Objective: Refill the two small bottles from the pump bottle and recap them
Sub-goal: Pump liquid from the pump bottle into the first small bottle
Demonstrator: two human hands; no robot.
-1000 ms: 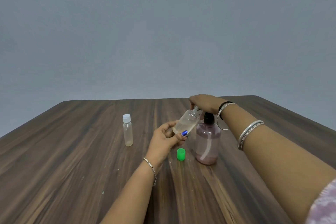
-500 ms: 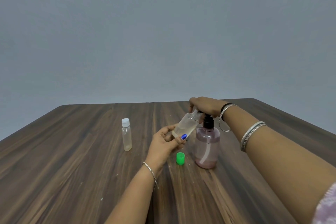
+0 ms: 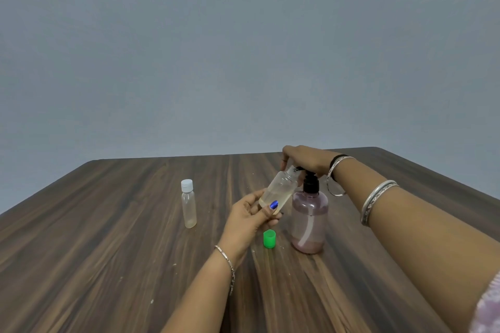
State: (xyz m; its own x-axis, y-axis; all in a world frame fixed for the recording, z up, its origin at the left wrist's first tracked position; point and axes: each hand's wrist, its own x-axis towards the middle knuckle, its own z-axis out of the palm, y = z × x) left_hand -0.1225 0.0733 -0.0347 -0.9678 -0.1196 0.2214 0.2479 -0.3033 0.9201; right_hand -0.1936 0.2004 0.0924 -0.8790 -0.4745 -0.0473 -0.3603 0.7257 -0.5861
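Furthest to our left on the dark wood-grain table [image 3: 108, 238] stands a slim clear plastic bottle with a white screw cap [image 3: 188, 203], upright, capped, and well apart from everything else. Next we see our left hand [image 3: 253, 217], a thin chain bracelet [image 3: 226, 262] at its wrist, with fingers and thumb curled round the lower part of a small round clear plastic bottle without a cap [image 3: 280, 190]; a blue-painted thumbnail lies across its side. We hold this open bottle off the table and tilted, its threaded neck pointing up and to the right, right at the spout of the pump. A pale liquid shows in its lower part. Just below that hand a small green plastic cap [image 3: 269, 238] stands on the table, close beside the base of the pump bottle but not touching it. To its right stands the translucent pink pump bottle with a black pump head [image 3: 309, 220], upright, with a little pink liquid at the bottom. Our right hand [image 3: 305, 159] rests over the pump head, fingers bent down on it; silver bangles [image 3: 374, 201] ring that forearm.
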